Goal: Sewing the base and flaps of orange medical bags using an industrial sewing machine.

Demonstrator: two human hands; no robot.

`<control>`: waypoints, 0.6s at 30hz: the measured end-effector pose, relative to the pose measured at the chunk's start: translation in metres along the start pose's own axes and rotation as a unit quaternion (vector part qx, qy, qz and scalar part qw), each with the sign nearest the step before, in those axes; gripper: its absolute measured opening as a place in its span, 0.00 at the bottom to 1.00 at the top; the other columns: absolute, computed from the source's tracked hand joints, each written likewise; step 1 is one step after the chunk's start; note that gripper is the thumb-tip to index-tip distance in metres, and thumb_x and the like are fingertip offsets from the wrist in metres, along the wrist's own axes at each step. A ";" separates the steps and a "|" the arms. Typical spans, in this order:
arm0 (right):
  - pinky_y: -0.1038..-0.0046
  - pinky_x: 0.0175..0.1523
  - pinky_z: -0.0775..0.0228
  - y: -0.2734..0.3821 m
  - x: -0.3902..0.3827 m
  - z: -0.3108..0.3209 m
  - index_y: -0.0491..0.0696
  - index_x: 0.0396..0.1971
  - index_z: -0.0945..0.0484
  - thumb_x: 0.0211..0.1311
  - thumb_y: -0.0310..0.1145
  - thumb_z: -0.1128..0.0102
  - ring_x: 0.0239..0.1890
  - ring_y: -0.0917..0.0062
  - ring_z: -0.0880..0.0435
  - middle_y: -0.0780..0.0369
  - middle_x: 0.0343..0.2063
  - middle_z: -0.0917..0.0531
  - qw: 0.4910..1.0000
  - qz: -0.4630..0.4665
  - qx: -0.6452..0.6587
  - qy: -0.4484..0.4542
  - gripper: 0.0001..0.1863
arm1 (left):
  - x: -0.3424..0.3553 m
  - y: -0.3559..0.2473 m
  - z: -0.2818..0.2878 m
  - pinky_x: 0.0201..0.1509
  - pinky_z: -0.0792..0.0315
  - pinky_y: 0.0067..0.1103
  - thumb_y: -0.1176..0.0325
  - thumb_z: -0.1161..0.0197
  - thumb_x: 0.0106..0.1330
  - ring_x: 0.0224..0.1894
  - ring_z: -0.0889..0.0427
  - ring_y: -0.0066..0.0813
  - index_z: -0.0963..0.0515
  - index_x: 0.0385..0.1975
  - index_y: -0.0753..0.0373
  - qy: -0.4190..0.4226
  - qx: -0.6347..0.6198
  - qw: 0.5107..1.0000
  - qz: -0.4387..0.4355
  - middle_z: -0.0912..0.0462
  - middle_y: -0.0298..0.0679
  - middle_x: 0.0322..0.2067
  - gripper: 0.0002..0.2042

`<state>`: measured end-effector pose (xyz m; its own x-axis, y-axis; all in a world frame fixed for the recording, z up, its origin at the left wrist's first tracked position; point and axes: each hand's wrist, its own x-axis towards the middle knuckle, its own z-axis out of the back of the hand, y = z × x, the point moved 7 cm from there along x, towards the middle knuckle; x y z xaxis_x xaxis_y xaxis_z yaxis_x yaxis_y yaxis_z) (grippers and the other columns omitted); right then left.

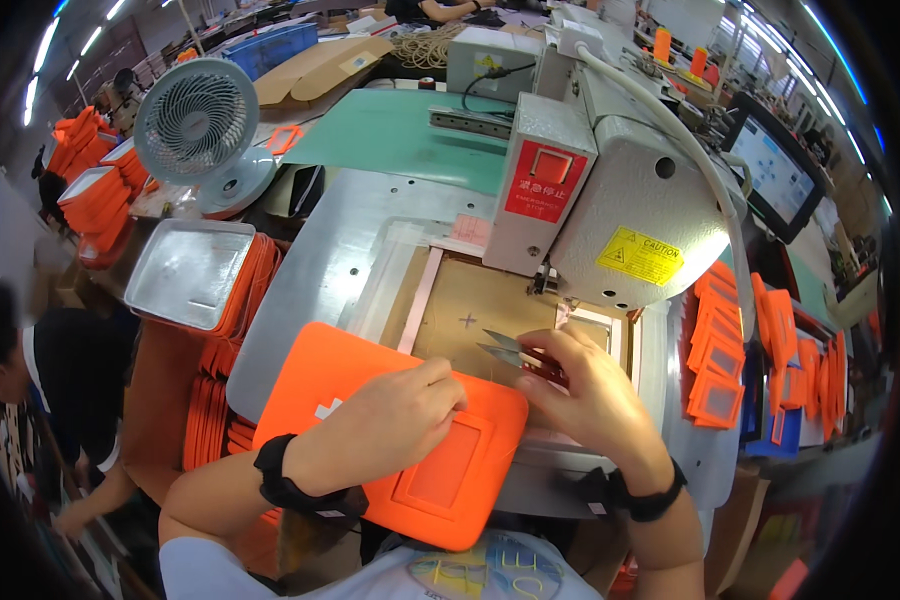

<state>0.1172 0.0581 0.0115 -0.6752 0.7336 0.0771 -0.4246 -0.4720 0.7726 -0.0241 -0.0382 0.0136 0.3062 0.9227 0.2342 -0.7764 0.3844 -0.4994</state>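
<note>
At the machine [635,200], left hand [395,420] is pinching together over the panel [445,470], right hand [585,390] is gripping snips [544,370]; likely trimming, next cut calling for snips closer.

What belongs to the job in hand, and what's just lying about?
Likely in the job:
orange panel, under the left hand
snips, in the right hand
sewing machine
orange pieces at right

Likely just lying about:
grey fan
cardboard
blue crate
</note>
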 end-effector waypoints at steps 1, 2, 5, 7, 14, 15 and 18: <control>0.67 0.42 0.26 0.001 -0.010 0.006 0.43 0.46 0.23 0.59 0.32 0.37 0.37 0.66 0.17 0.55 0.36 0.21 1.000 -0.010 -0.012 -0.013 0.16 | 0.002 -0.004 -0.001 0.32 0.27 0.29 0.74 0.39 0.61 0.29 0.22 0.40 0.24 0.31 0.66 0.008 0.019 0.999 -0.029 0.27 0.41 0.31 0.03; 0.67 0.41 0.26 0.001 -0.018 0.011 0.43 0.46 0.23 0.59 0.31 0.37 0.37 0.66 0.17 0.56 0.35 0.21 0.999 -0.016 -0.021 -0.023 0.16 | 0.002 -0.004 -0.003 0.31 0.27 0.28 0.76 0.40 0.58 0.29 0.23 0.38 0.25 0.30 0.66 0.019 0.038 0.999 -0.032 0.28 0.42 0.30 0.03; 0.69 0.38 0.27 0.004 -0.037 0.021 0.43 0.44 0.24 0.58 0.28 0.37 0.33 0.67 0.19 0.57 0.32 0.24 0.998 -0.046 -0.029 -0.042 0.14 | 0.004 -0.004 -0.005 0.27 0.27 0.25 0.78 0.41 0.52 0.26 0.24 0.33 0.29 0.25 0.66 0.051 0.091 0.993 -0.057 0.29 0.43 0.29 0.04; 0.70 0.35 0.28 0.000 -0.049 0.023 0.42 0.43 0.24 0.58 0.26 0.37 0.30 0.68 0.20 0.57 0.30 0.25 0.995 -0.075 -0.025 -0.053 0.13 | 0.008 -0.010 -0.003 0.23 0.28 0.24 0.78 0.41 0.51 0.22 0.25 0.32 0.30 0.24 0.66 0.071 0.125 0.985 -0.096 0.30 0.42 0.27 0.04; 0.72 0.31 0.31 -0.013 -0.082 0.022 0.41 0.43 0.24 0.56 0.24 0.36 0.27 0.69 0.22 0.58 0.29 0.26 0.989 -0.121 -0.009 -0.088 0.14 | 0.010 -0.037 -0.015 0.18 0.33 0.19 0.73 0.41 0.50 0.19 0.27 0.22 0.31 0.22 0.61 0.148 0.307 0.929 -0.147 0.33 0.35 0.25 0.05; 0.73 0.31 0.31 -0.015 -0.083 0.022 0.41 0.43 0.24 0.56 0.24 0.36 0.27 0.69 0.22 0.58 0.29 0.26 0.988 -0.122 -0.005 -0.092 0.14 | 0.009 -0.040 -0.019 0.18 0.34 0.19 0.72 0.41 0.50 0.19 0.27 0.21 0.31 0.23 0.61 0.150 0.328 0.921 -0.145 0.33 0.35 0.25 0.05; 0.72 0.30 0.30 -0.014 -0.083 0.020 0.41 0.44 0.24 0.55 0.24 0.35 0.26 0.69 0.22 0.57 0.29 0.26 0.990 -0.104 -0.001 -0.097 0.15 | 0.017 -0.040 -0.018 0.18 0.33 0.19 0.72 0.41 0.51 0.19 0.27 0.21 0.31 0.23 0.61 0.139 0.321 0.925 -0.151 0.33 0.35 0.25 0.05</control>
<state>0.1908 0.0134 0.0072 -0.4448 0.8949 0.0361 -0.5441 -0.3019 0.7828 0.0221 -0.0373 0.0223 0.6229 0.7822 0.0142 -0.7721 0.6118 0.1719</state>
